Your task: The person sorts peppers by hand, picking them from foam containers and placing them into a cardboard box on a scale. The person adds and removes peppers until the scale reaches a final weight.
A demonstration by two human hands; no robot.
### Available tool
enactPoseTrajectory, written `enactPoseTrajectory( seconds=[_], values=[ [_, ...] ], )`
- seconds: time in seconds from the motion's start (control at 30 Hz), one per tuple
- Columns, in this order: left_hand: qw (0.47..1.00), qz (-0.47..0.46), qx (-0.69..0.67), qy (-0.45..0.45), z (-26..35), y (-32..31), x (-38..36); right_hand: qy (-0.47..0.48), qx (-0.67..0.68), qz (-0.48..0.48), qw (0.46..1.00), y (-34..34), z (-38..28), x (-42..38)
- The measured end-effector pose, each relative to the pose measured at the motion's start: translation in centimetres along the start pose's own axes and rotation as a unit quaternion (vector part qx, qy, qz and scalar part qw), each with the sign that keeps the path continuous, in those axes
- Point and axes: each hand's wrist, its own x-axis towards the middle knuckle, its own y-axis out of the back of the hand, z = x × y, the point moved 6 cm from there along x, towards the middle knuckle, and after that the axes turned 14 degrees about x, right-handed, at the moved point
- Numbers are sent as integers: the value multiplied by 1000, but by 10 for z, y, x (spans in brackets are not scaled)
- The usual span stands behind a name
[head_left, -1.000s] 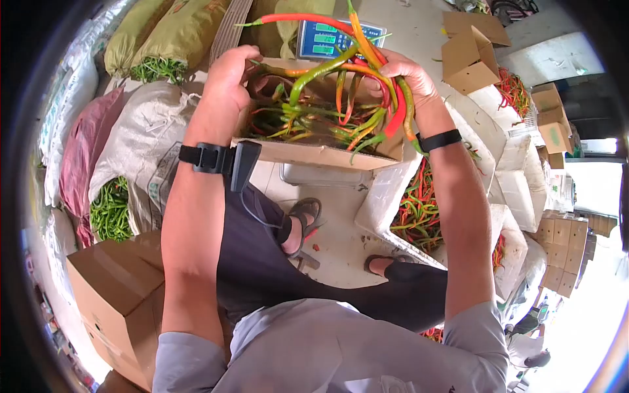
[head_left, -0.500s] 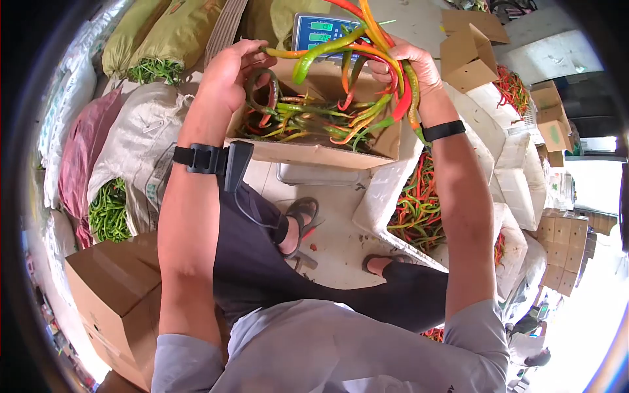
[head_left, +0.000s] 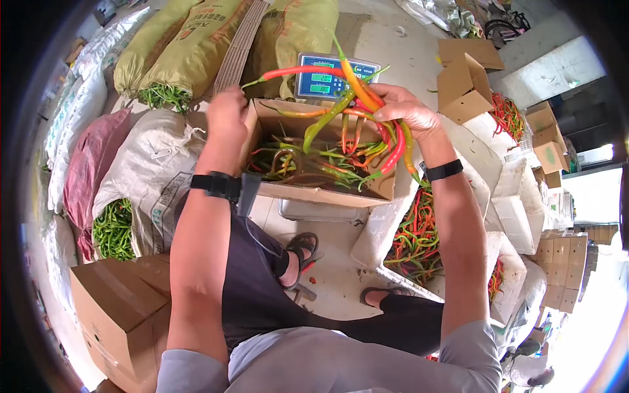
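A bunch of long red, orange and green chili peppers [head_left: 359, 88] is gripped in my right hand [head_left: 409, 112], fanned out above an open cardboard box [head_left: 321, 195]. More chili peppers [head_left: 295, 164] lie inside that box. My left hand [head_left: 227, 118] is at the box's left rim, smeared by motion, its fingers mostly hidden. Close by it is the green stem of a red pepper [head_left: 304, 70] that reaches left from the bunch. Behind the box, a blue scale display [head_left: 337, 75] is lit with green digits.
On the right, a white foam box [head_left: 373, 252] holds red and green chilies. To the left are a white sack [head_left: 147, 144] with green peppers and a carton [head_left: 124, 295]. Green-yellow sacks [head_left: 190, 46] lie at the back; another carton [head_left: 465, 92] stands back right.
My left hand has moved left and down, away from the green pepper it was near. The peppers in my right hand have shifted, one red pepper now stretching left. The camera view has tilted up.
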Motion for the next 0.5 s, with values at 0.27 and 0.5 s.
enactPoseTrajectory(
  seconds=[0.27, 0.5],
  values=[
    [931, -215, 120, -271, 114, 1, -84, -24, -345, 16, 938, -32, 31, 19],
    [931, -277, 76, -227, 114, 9, -83, 229, -615, -1, 754, -53, 69, 19]
  ],
)
